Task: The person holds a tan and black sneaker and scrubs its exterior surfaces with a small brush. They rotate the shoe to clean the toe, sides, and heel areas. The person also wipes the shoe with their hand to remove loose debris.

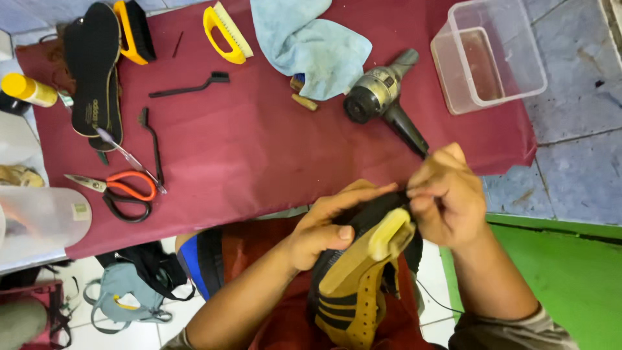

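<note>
We hold a mustard suede shoe (353,285) over our lap, just short of the worktop (259,149): our left hand (324,230) is clasped round its upper, our right hand (447,198) pinching the dark collar. It looks light and pliable, the suede easily marked, so the firm sole edge seems the safer hold.

Left hand (324,227) curled, thumb pressed, right hand (447,198) pinching, forearms converging
</note>
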